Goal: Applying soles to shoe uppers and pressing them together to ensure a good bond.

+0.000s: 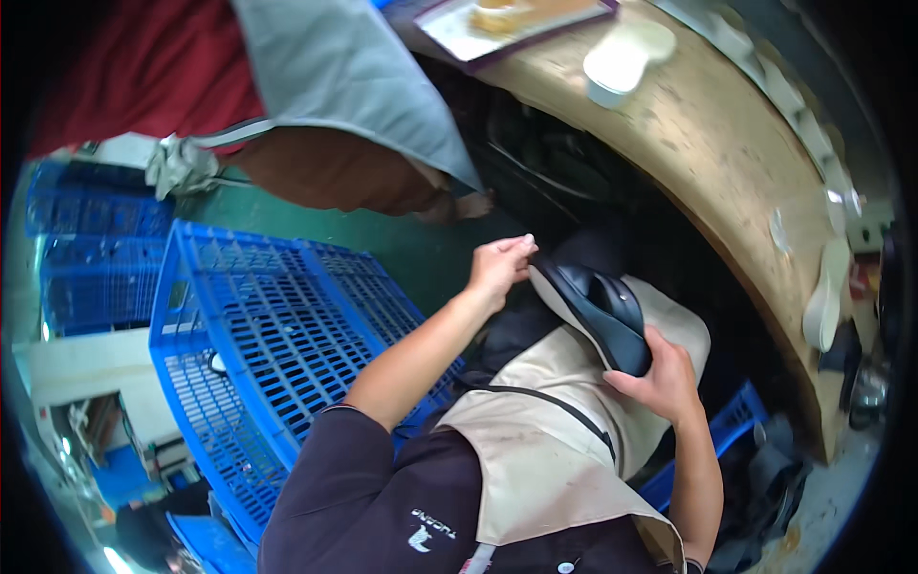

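A black sandal (612, 325) with crossed straps and a pale sole edge is held over my lap, tilted with its toe toward the upper left. My right hand (662, 379) grips its heel end, thumb on the near side and fingers around the far side. Close to the toe, my left hand (501, 270) is closed in a pinch. Whether anything small is between those fingertips, I cannot make out. A beige apron (535, 430) covers my lap beneath the sandal.
Large blue plastic crates (277, 316) stand close on my left. A curved wooden bench (688, 134) runs along the right, bearing a white shoe sole (626, 57), several more soles and a purple-edged tray (507, 29). A co-worker's grey apron (344, 86) is at the upper left.
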A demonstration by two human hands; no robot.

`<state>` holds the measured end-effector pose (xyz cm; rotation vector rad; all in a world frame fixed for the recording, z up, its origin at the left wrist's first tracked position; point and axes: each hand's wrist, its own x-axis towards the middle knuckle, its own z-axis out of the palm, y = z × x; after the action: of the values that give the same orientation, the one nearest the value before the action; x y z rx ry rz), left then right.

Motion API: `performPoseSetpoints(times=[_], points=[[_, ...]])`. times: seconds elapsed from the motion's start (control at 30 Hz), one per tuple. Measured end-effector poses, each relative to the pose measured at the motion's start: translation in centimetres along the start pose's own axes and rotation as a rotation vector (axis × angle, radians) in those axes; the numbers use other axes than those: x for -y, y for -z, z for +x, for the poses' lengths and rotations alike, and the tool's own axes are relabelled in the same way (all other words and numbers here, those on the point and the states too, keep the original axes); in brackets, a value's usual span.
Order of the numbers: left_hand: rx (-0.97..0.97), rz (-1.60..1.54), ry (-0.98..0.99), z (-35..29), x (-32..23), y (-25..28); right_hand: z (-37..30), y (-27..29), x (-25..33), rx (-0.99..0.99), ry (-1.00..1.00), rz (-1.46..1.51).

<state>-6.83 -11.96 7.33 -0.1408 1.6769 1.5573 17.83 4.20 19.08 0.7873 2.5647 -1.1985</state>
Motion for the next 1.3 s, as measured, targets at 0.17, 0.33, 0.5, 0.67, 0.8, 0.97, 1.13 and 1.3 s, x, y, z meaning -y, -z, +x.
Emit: performPoseSetpoints(times=[0.17,0.33,0.5,0.67,0.8,0.97,1.13,1.3], points=[[0.126,-0.291,-0.018,-6.6,-1.2,-2.6,-1.0,0.9,1.4,-0.198,0.132,-0.099],[0.049,-0.211,-0.234,-6.9,-3.4,-1.7,0.6,-2.7,3.5,-0.339,0.286,-0.129],[0.037,-0.397,-0.150,-6.6,-5.1,0.1,-0.3,-1.1,5.2,-0.332,0.327,-0.130],[0.005,-0.818,0.097,-5.2,-5.5,4.1,-0.4,3.6,14.7,-0.235,0.775,-0.031],[0.084,-0.664,0.238,-4.0,-2.6,-0.8,-1.6,5.0,27.3,0.099,1.285,0.435],[0.175,-0.396,0.143,-7.9,-5.9,-7.3,-3.0,8.5,21.8,-0.281,1.393,0.201],[0.237,-0.320,0.158,-8.3,-3.3,-14.8,-9.2,23.2,-2.1,-0.578,0.687,-0.463],[0.340,-0.187,0.008,-9.3,-5.5,-19.4,-17.5,34.9,-17.2,-1.168,-0.096,-0.582]])
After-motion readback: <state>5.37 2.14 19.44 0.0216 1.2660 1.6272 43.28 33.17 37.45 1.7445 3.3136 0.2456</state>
